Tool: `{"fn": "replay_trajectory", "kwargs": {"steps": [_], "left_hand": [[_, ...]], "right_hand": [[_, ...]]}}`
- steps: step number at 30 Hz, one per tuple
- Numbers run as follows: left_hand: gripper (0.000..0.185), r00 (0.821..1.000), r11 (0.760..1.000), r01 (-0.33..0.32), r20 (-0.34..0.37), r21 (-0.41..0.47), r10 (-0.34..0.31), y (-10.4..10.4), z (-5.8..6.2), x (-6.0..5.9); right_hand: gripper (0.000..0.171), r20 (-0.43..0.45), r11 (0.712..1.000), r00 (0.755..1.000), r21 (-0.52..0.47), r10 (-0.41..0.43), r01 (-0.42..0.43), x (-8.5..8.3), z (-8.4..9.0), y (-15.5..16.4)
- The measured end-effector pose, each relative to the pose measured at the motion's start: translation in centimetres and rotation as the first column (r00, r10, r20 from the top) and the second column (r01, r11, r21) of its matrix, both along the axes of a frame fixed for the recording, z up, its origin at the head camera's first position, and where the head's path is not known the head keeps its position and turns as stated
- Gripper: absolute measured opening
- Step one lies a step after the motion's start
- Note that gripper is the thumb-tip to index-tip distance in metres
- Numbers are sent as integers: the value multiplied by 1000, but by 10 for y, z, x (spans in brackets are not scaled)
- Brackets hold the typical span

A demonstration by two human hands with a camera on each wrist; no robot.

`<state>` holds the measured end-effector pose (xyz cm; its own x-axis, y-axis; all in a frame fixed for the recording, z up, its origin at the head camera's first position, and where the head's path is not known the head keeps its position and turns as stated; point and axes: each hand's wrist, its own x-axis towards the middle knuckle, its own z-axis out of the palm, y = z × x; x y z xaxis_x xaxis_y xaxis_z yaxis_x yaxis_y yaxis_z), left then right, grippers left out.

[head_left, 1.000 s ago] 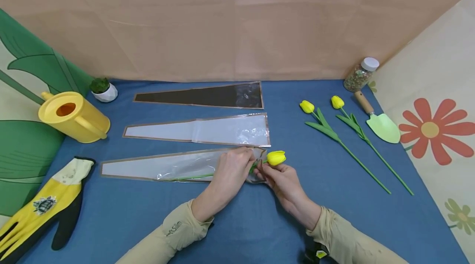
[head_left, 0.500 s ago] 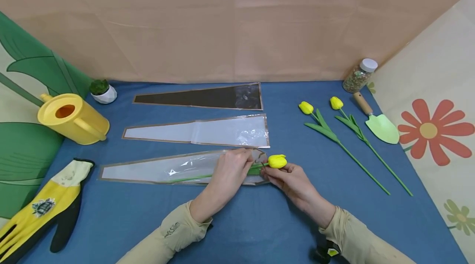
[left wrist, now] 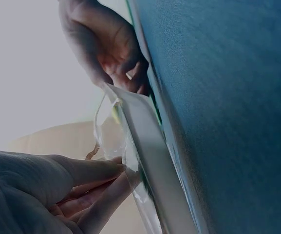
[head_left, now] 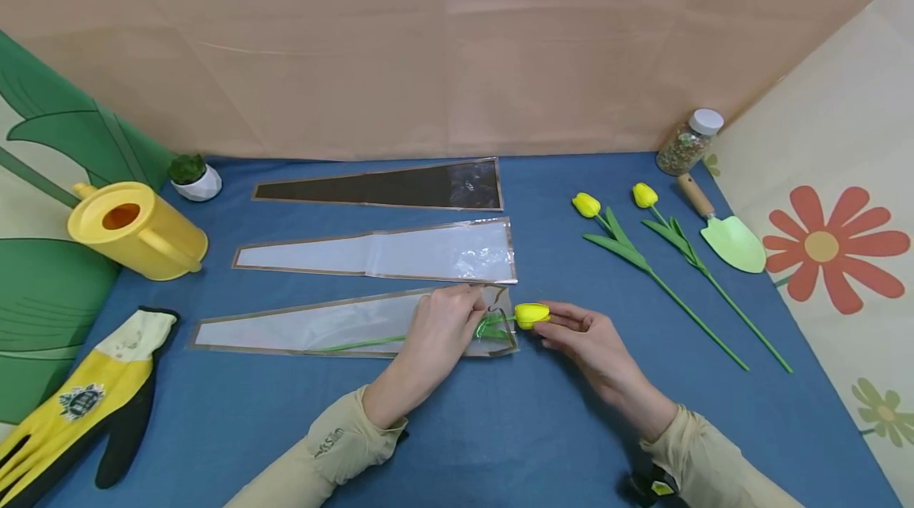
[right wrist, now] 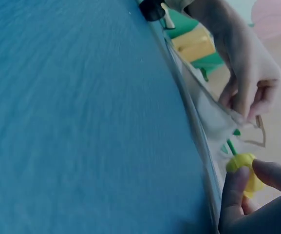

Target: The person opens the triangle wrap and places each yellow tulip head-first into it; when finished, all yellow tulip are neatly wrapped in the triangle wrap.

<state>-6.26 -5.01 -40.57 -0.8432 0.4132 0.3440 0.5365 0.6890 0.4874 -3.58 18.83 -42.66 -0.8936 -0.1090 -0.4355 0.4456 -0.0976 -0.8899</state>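
Observation:
A clear-fronted flower sleeve point(head_left: 271, 326) with a brown border lies nearest the person, its wide mouth to the right. My left hand point(head_left: 444, 337) pinches the clear film of that mouth and lifts it off the white back, as the left wrist view shows. Inside the sleeve runs the green stem of a yellow tulip point(head_left: 531, 315), its leaves within the mouth and its bloom just outside. With thumb and fingers my right hand point(head_left: 598, 349) holds the bloom; in the right wrist view the fingertips point(right wrist: 238, 179) lie on the petals.
Behind lie a white sleeve point(head_left: 321, 252) and a black sleeve point(head_left: 357, 188). Two more yellow tulips point(head_left: 620, 246) lie at right, near a trowel point(head_left: 734, 244) and a jar point(head_left: 689, 143). At left are a watering can point(head_left: 143, 230), a potted plant point(head_left: 196, 178) and a gardening glove point(head_left: 93, 397).
My right hand has shifted right, from the sleeve's mouth and leaves to the tulip's bloom. The leaves now lie inside the mouth. My left hand has stayed on the film.

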Motion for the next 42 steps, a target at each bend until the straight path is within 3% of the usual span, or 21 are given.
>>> {"fn": "replay_trajectory", "kwargs": {"steps": [8, 19, 28, 42], "left_hand": [[12, 1000, 1000, 3, 25, 0, -3, 0, 0, -1], [11, 998, 1000, 1, 64, -30, 1, 1, 2, 2], [16, 1000, 999, 9, 15, -48, -8, 5, 1, 3], [19, 1000, 998, -5, -1, -67, 5, 6, 1, 2]], "right_hand": [[56, -56, 998, 998, -51, 41, -44, 1, 5, 20], [46, -190, 985, 974, 146, 122, -95, 2, -3, 23], [37, -276, 980, 952, 182, 133, -85, 0, -6, 16], [34, -300, 966, 928, 201, 219, -163, 0, -6, -6]]}}
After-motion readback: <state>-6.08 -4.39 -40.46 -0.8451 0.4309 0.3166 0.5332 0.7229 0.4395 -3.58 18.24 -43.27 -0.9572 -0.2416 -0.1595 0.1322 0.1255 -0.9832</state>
